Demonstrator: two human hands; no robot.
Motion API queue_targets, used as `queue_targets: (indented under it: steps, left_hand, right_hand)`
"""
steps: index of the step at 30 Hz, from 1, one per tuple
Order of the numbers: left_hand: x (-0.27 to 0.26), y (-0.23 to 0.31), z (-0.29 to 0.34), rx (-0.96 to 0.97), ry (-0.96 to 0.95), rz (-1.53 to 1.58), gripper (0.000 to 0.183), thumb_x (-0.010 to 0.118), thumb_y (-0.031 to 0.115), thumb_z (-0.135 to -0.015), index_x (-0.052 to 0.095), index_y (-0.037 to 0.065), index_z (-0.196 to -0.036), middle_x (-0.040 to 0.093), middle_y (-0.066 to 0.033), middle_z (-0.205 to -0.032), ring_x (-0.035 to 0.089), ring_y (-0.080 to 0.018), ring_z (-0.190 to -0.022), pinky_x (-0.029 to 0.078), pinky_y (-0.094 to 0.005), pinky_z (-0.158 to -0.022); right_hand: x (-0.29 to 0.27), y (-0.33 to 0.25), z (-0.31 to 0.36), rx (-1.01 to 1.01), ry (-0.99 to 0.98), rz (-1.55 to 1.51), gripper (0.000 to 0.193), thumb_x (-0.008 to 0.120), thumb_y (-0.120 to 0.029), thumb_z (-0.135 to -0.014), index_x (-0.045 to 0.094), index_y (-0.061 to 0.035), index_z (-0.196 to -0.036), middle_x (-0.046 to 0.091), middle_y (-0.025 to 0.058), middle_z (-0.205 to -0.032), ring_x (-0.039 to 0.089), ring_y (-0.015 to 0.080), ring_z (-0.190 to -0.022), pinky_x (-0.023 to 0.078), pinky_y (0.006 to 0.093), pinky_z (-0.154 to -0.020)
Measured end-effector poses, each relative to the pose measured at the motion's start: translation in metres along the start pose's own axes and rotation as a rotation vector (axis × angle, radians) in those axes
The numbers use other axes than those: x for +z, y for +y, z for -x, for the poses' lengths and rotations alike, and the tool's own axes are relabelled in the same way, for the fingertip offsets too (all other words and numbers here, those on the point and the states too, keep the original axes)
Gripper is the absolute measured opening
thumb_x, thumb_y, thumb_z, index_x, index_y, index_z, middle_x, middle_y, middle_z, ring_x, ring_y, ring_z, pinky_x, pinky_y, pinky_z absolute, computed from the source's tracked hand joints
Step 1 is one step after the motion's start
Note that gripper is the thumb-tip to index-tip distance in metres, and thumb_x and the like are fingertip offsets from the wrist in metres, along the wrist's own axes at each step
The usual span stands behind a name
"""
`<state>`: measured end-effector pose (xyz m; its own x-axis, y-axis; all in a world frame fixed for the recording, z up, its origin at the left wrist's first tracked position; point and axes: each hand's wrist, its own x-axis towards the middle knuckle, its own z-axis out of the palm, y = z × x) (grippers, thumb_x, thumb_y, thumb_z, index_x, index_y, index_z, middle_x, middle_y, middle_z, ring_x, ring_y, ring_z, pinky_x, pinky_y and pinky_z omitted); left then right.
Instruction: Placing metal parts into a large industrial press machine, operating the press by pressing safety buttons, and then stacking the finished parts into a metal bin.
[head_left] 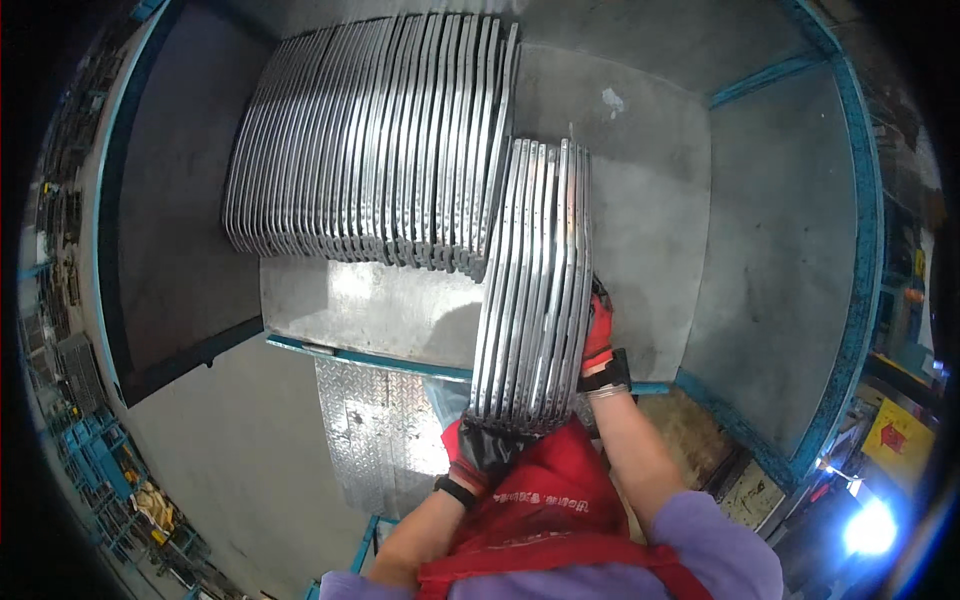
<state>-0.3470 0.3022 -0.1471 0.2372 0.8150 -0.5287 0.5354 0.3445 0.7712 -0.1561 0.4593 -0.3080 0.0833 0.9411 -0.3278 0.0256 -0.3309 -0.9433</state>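
Note:
A bundle of long, thin metal strips, bent near one end and standing on edge side by side, lies between my hands. My left hand, in a red and black glove, is closed at the bundle's near end, in front of my red apron. Along the bundle's right side, my right hand presses in a matching glove, its fingers partly hidden behind the strips. A larger row of the same metal strips stands packed to the left and farther back, close to the bundle's far end.
The strips are inside a large metal bin with grey walls and blue frame edges. Its low front edge runs before me. Treaded metal plate lies below. A bright light glares at the lower right.

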Motion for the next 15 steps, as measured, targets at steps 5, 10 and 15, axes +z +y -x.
queue_targets:
  steps: [5, 10, 15]
  left_hand:
    - [0.002, -0.025, -0.045, -0.002, 0.111, 0.058, 0.052, 0.036, 0.047, -0.090, 0.043, 0.016, -0.131, 0.042, -0.0052, -0.136, 0.038, -0.0249, -0.124, 0.029, -0.0408, -0.103]
    - [-0.015, -0.005, -0.111, -0.065, 0.018, 2.122, 0.053, 0.037, 0.048, -0.090, 0.045, 0.014, -0.130, 0.042, -0.0095, -0.136, 0.039, -0.0281, -0.123, 0.027, -0.0453, -0.104]
    - [-0.040, 0.020, -0.181, -0.016, 0.139, 2.279, 0.057, 0.038, 0.052, -0.087, 0.048, 0.014, -0.128, 0.047, -0.0115, -0.132, 0.042, -0.0318, -0.120, 0.028, -0.0480, -0.102]
  right_hand:
    - [0.023, -0.071, -0.046, 0.410, -0.207, -1.067, 0.040, 0.044, -0.033, -0.093, 0.054, -0.0034, -0.118, 0.058, 0.0071, -0.113, 0.055, 0.0175, -0.101, 0.043, 0.0318, -0.092]
    - [0.026, -0.091, -0.115, 0.202, -0.112, -0.706, 0.047, 0.042, -0.036, -0.094, 0.048, -0.0029, -0.126, 0.055, 0.0048, -0.118, 0.053, 0.0160, -0.104, 0.042, 0.0295, -0.092]
    - [0.031, -0.138, -0.194, 0.327, -0.055, -0.547, 0.051, 0.051, -0.040, -0.090, 0.052, -0.0008, -0.122, 0.056, 0.0081, -0.118, 0.053, 0.0196, -0.107, 0.038, 0.0275, -0.095]
